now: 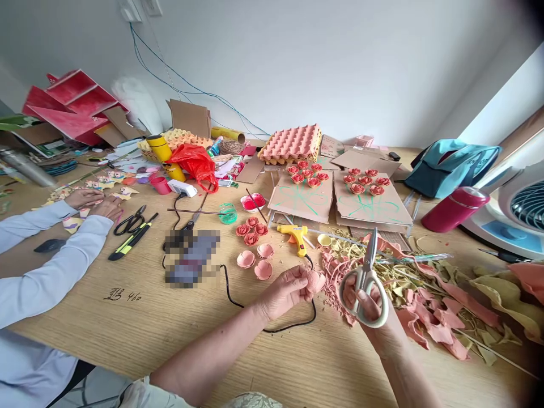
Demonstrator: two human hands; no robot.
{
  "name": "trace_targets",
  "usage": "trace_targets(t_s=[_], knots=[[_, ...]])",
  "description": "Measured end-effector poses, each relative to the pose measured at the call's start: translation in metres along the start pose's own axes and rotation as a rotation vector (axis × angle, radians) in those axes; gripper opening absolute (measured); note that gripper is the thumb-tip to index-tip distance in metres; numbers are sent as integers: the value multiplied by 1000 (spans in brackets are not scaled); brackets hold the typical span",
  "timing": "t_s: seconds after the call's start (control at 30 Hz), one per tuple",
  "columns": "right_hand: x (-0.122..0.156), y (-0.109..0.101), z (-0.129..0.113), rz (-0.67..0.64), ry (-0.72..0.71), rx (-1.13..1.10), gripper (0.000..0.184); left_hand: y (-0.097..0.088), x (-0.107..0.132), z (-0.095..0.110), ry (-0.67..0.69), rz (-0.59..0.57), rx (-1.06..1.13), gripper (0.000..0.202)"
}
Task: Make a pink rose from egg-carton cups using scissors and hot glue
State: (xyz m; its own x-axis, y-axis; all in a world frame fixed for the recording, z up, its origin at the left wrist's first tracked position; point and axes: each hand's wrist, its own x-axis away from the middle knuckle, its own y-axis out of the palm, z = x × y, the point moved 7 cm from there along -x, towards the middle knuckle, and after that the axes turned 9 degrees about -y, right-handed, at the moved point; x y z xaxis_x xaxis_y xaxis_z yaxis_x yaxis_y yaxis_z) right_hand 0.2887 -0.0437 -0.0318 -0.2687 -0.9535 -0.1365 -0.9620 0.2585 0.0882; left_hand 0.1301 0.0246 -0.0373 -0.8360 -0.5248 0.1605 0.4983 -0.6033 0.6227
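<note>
My left hand (289,288) pinches a pink egg-carton cup (315,281) between thumb and fingers. Close on its right, my right hand (369,303) grips white-handled scissors (368,266), fingers through the loops and blades pointing up, apart from the cup. Three pink cut cups (263,270) lie beyond my left hand, with several red-edged paper flowers (251,229) just behind them. A yellow glue gun (296,233) rests farther back, its black cord looping past my left wrist. Pink paper scraps (335,283) are heaped beside my hands.
Cardboard panels (301,198) bear red flowers and green painted lines. Stacked egg trays (293,141) stand behind. To the right are a magenta bottle (455,208), a fan (518,198) and yellowish scraps (408,283). A co-worker's hands (97,203) work at the left, near black scissors (130,221).
</note>
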Motion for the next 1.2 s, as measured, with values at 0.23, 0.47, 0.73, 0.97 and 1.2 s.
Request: trace_targets(t_s=[0.23, 0.47, 0.73, 0.97, 1.2], knots=[[6, 1, 9, 53, 74, 94, 44, -1, 4, -6, -34, -40, 3, 41], [4, 19, 2, 26, 22, 69, 49, 1, 6, -5, -35, -11, 28, 39], [3, 35, 0, 1, 26, -132, 50, 1, 7, 2, 43, -31, -24, 28], [5, 38, 7, -19, 53, -225, 51, 6, 10, 9, 62, -30, -277, 40], [6, 42, 6, -72, -45, -178, 49, -3, 8, 9, 42, 98, -334, 33]])
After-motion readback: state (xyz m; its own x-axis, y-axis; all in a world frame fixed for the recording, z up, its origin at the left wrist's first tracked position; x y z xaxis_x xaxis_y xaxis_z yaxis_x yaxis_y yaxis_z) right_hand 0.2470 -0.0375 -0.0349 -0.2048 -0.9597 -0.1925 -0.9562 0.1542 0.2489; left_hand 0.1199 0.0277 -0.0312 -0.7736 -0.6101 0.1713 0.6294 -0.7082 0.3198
